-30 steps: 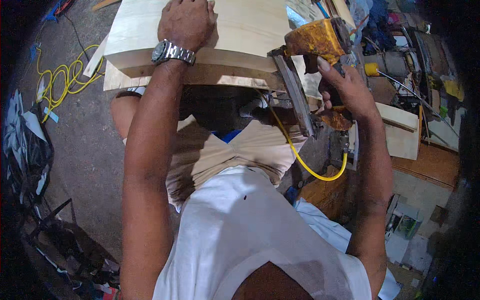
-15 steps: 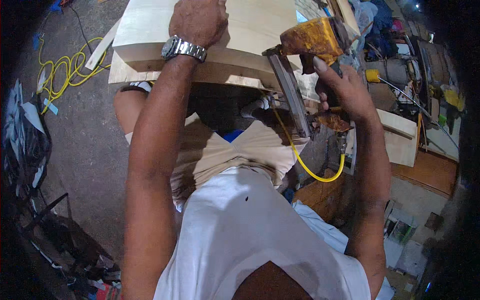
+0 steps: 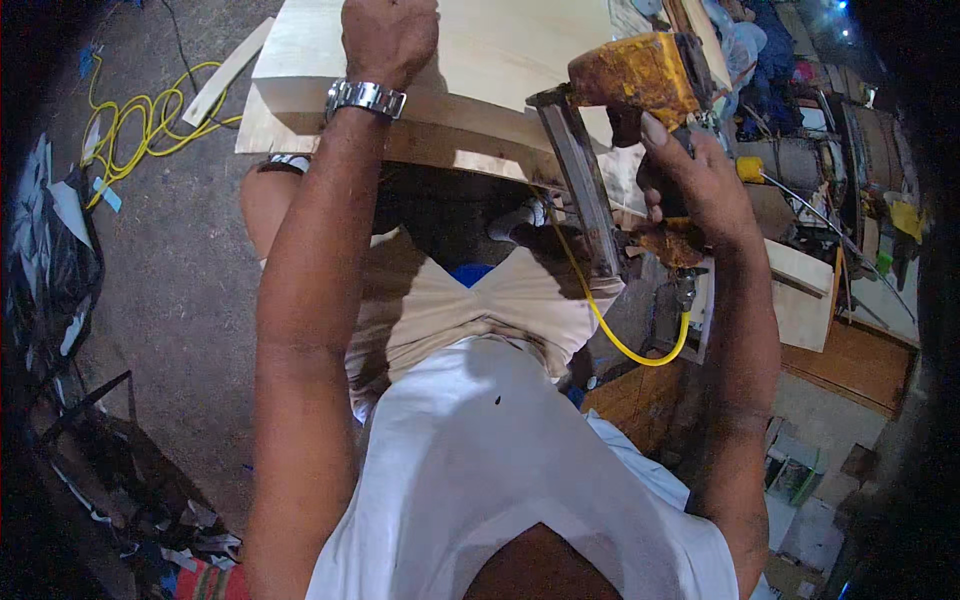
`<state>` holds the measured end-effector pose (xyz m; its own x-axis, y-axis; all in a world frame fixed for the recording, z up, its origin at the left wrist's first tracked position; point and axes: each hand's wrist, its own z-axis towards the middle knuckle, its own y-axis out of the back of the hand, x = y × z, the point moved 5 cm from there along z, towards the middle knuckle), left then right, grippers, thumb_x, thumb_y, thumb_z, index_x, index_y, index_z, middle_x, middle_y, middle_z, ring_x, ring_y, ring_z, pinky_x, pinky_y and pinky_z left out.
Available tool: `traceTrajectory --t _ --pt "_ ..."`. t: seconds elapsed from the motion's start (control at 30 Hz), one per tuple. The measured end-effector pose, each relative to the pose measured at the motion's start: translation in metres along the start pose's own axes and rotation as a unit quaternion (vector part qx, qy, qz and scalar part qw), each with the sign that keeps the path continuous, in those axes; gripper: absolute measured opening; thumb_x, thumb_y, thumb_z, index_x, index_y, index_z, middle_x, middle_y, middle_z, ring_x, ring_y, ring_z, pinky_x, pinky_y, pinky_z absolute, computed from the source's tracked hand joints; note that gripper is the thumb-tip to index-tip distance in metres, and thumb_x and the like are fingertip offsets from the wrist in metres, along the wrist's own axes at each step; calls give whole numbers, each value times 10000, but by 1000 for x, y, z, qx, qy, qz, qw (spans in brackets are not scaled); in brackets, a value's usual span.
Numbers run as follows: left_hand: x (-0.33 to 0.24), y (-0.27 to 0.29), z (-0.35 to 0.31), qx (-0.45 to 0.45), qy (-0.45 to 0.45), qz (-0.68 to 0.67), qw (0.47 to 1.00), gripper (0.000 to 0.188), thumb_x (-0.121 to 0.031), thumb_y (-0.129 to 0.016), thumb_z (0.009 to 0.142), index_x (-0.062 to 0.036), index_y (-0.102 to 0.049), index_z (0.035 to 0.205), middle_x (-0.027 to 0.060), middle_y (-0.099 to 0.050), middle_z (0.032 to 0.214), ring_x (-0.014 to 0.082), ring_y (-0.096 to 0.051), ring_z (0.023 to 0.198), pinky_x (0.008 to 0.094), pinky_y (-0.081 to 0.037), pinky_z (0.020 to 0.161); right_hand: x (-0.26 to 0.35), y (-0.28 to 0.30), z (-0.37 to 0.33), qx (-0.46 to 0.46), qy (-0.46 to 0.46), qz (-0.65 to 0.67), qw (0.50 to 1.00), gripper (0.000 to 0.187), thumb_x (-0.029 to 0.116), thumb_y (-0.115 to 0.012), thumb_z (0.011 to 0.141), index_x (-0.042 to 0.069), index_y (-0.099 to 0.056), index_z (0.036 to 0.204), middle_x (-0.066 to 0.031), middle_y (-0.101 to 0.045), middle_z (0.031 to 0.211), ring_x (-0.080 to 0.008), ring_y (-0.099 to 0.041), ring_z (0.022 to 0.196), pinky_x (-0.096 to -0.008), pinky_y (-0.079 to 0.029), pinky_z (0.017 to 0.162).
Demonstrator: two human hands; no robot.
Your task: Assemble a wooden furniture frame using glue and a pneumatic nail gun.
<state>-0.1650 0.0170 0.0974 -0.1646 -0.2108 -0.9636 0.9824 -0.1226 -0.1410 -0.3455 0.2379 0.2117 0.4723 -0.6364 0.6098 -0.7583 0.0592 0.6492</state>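
My left hand (image 3: 390, 35), with a metal wristwatch (image 3: 365, 97) on the wrist, presses down in a closed fist on top of a pale wooden box (image 3: 480, 75) in front of me. My right hand (image 3: 690, 175) grips the handle of a worn yellow nail gun (image 3: 640, 75). The gun's long dark magazine (image 3: 585, 190) slants down past the box's right edge. A yellow air hose (image 3: 625, 335) curls from the gun's handle down by my right leg. I am sitting, in beige shorts and a white shirt.
A coiled yellow hose (image 3: 140, 125) and a thin wood strip (image 3: 230, 70) lie on the concrete floor at the left. Dark scrap and papers (image 3: 60, 250) pile at the far left. Wooden boards, a cabinet (image 3: 850, 360) and cluttered tools stand at the right.
The nail gun and my right hand have shifted slightly upward along the box's right edge. My left hand stays pressed on the box top.
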Motion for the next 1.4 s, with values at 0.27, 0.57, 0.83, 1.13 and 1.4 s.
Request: traceTrajectory --t 0.27,0.57,0.83,1.13,1.4 --pt "10 8 -3 -19 5 -36 999 378 -304 -505 999 24 -658 1107 156 -681 819 200 -659 637 316 -535 606 4 -9 4 18 1 -16 1000 526 569 -661 878 47 -602 902 -7 -570 641 -101 -561 516 -257 -466 496" --pt "56 203 -57 -140 9 144 980 352 -178 -695 866 -47 -669 1192 163 -650 1205 258 -666 985 373 -531 883 29 -18 -4 69 78 83 991 369 414 -602 962 48 -589 915 -23 -591 678 -109 -575 527 -269 -486 507" --pt "66 180 -48 65 -170 331 926 388 -202 -670 808 -26 -671 1154 155 -616 1291 374 -554 1207 475 -394 1067 125 -90 24 83 158 60 982 466 470 -582 958 33 -633 804 -31 -578 607 -119 -559 506 -282 -442 493" --pt "71 203 -71 -20 -55 104 993 424 -63 -662 860 -52 -596 1279 156 -618 1292 271 -613 1176 396 -493 992 169 -137 41 133 174 -4 976 578 589 -590 914 19 -686 926 -30 -573 628 -121 -556 524 -262 -435 523" --pt "78 213 -71 -71 -20 97 993 332 -126 -581 914 -22 -603 1229 160 -654 1200 268 -637 1105 364 -489 963 179 -143 37 129 183 -74 972 601 630 -591 893 37 -687 892 -9 -570 623 -100 -547 533 -259 -432 530"
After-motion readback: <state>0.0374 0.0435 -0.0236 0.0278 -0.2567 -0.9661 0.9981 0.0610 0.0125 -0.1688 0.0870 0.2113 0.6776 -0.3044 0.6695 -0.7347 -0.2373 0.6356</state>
